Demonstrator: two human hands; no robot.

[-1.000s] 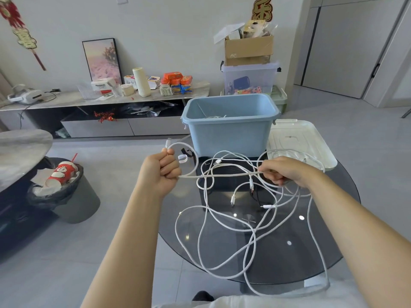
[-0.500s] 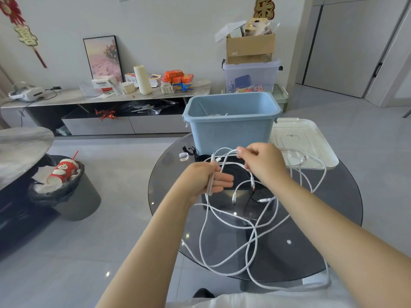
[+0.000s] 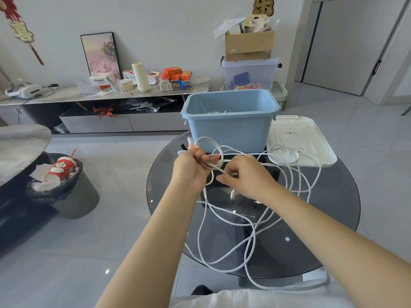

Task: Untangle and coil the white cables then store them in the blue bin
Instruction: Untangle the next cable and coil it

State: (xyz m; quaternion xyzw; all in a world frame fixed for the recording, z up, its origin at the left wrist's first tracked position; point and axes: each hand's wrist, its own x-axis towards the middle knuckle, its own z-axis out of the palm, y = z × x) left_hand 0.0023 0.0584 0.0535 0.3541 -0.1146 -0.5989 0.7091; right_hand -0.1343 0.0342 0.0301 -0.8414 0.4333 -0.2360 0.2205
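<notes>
The left hand (image 3: 191,167) has its fingers curled round a small bundle of loops of the white cable (image 3: 224,247), held above the far left edge of the round glass table (image 3: 333,218). Just beside it, the right hand (image 3: 246,176) pinches a strand running leftward into that bundle. From both hands the loose cable falls toward the near edge in tangled loops, some trailing over it. Further wraps would likely be fed from the right. The blue bin (image 3: 231,127) stands just beyond the hands at the far edge, a white lid (image 3: 311,147) beside it.
</notes>
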